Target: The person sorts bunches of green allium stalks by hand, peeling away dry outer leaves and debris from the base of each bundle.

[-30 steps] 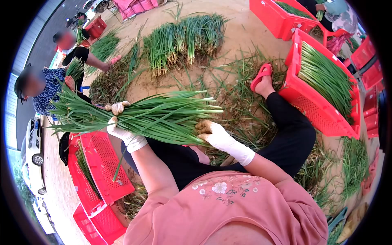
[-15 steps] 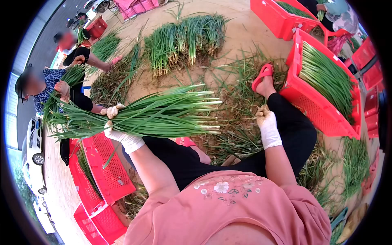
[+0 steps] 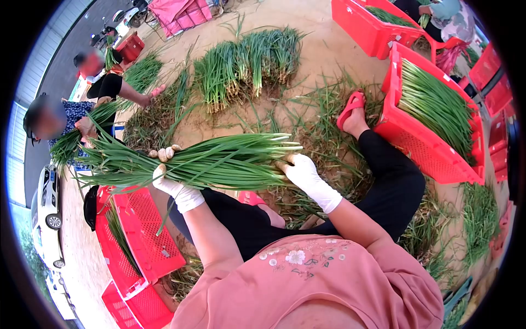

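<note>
A thick bunch of garlic chives (image 3: 230, 162) lies level across my front, leaf tips to the left and pale stem ends to the right. My left hand (image 3: 172, 178), in a white glove with stained fingers, is closed round its leafy middle. At the pale ends, my white-gloved right hand (image 3: 298, 172) has its fingers curled against the stems; its fingertips are partly hidden. Loose leaves and trimmings (image 3: 329, 142) litter the ground beneath, between my legs. A larger heap of chives (image 3: 249, 63) sits on the ground ahead.
A red crate (image 3: 433, 159) filled with chives stands at my right, and another red crate (image 3: 378, 38) is behind it. More red crates (image 3: 148, 230) are at my left. Co-workers (image 3: 52, 118) sit on the left, one holding chives. White cars (image 3: 49, 200) are parked beyond.
My right hand has moved left and up from beside my knee to the stem ends of the bunch. The bunch and my left hand have shifted slightly right and down.
</note>
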The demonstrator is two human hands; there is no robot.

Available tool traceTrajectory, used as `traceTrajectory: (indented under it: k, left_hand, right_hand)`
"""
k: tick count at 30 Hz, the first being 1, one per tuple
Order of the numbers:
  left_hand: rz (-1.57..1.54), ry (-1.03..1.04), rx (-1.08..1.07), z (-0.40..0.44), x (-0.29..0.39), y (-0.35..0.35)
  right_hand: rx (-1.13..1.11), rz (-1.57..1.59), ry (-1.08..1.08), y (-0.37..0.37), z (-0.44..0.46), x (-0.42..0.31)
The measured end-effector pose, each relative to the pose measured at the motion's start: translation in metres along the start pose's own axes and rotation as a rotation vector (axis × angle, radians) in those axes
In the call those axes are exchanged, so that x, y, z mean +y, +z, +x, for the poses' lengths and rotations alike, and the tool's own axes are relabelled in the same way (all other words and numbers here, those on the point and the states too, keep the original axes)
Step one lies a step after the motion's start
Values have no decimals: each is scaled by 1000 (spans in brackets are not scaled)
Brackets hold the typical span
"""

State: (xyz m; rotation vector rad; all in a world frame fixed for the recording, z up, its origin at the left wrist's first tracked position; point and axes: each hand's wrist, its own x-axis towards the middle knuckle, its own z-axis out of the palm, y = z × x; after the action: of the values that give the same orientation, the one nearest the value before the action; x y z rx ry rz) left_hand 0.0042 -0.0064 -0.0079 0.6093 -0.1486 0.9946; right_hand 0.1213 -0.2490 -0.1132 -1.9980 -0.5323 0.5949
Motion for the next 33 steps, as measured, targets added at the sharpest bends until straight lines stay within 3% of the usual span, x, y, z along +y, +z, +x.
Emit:
traceTrajectory:
  k: [2, 4, 6, 9, 20, 26, 30, 32, 33]
  left_hand:
    - [-16, -9, 14, 1, -3, -3]
    - [-58, -22, 8, 0, -7, 0]
    - [-47, -60, -41, -2, -9, 3]
    - [-6, -59, -83, -1, -12, 5]
    - [-24, -99, 20, 0, -9, -4]
    - [10, -52, 41, 3, -6, -10]
    - [42, -38, 67, 11, 14, -46]
    - [61, -33, 87, 13, 23, -61]
    - [49, -36, 96, 14, 26, -66]
  right_hand:
    - [-100, 77, 91, 1, 2, -2]
    - [-181, 763, 316, 1, -2, -23]
    - [-226, 826, 283, 8, 7, -17]
    - [-350, 1128, 462, 9, 12, -11]
    - [-464, 1357, 225, 5, -17, 15]
    - [-60, 1477, 157, -28, -22, 30]
    - [168, 1865, -104, -103, -1, 103]
    - [386, 1748, -192, -137, -2, 126]
    - [554, 1497, -11, -141, -5, 115]
